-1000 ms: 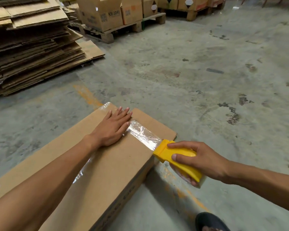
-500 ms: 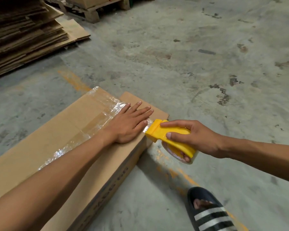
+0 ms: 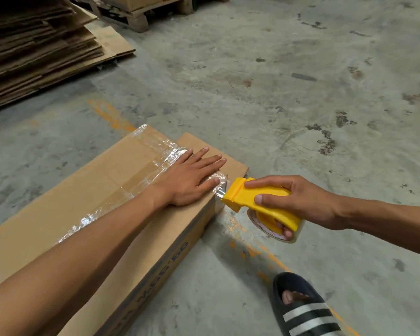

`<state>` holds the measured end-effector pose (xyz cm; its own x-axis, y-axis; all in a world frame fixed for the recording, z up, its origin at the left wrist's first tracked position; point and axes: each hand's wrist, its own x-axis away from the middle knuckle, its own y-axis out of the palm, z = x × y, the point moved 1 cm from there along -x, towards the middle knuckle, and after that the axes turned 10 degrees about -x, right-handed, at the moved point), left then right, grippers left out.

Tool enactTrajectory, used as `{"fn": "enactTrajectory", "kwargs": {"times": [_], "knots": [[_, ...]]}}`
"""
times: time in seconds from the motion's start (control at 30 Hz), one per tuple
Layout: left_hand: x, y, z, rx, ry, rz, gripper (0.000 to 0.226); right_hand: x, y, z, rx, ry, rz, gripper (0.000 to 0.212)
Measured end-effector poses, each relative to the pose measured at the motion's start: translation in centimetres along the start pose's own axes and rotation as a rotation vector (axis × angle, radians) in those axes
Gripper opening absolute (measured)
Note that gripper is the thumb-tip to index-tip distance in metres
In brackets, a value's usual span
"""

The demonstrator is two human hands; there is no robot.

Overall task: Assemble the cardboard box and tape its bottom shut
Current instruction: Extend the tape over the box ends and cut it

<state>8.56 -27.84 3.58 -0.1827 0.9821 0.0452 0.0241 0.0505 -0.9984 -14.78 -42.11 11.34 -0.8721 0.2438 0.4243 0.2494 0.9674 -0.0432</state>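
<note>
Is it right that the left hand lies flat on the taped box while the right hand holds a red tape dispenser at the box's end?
Not quite: the head view shows the tape dispenser is yellow, not red. The rest holds.

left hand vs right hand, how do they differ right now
The left hand lies flat with straight fingers, pressing the clear tape onto the cardboard box; the right hand curls around the yellow tape dispenser. The left hand rests on the box top; the right hand is off the box's end, above the floor. Both are bare.
</note>
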Motion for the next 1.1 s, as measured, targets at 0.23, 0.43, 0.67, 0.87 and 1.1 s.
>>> {"fn": "enactTrajectory", "kwargs": {"times": [0.23, 0.43, 0.67, 0.87, 1.1], "knots": [[-0.2, -0.2, 0.4, -0.047, -0.014, -0.008, 0.071, -3.9, -1.2, -0.1, -0.103, 0.23, -0.023, 0.027], [-0.6, -0.5, 1.1, 0.038, -0.107, -0.047, 0.076, -2.8, -4.2, 3.9, 0.303, 0.422, 0.001, 0.024], [-2.6, 0.0, 4.8, -0.026, -0.371, -0.061, 0.043, -5.4, -7.1, 1.1, 0.317, 0.249, 0.168, 0.026], [-1.9, 0.1, 5.5, -0.063, -0.393, -0.021, 0.064, -8.9, -6.2, -2.2, 0.328, 0.053, 0.269, 0.031], [4.5, -0.1, 4.9, -0.058, -0.299, -0.035, 0.075, -14.1, 0.1, -8.9, 0.156, -0.223, 0.237, 0.031]]}}
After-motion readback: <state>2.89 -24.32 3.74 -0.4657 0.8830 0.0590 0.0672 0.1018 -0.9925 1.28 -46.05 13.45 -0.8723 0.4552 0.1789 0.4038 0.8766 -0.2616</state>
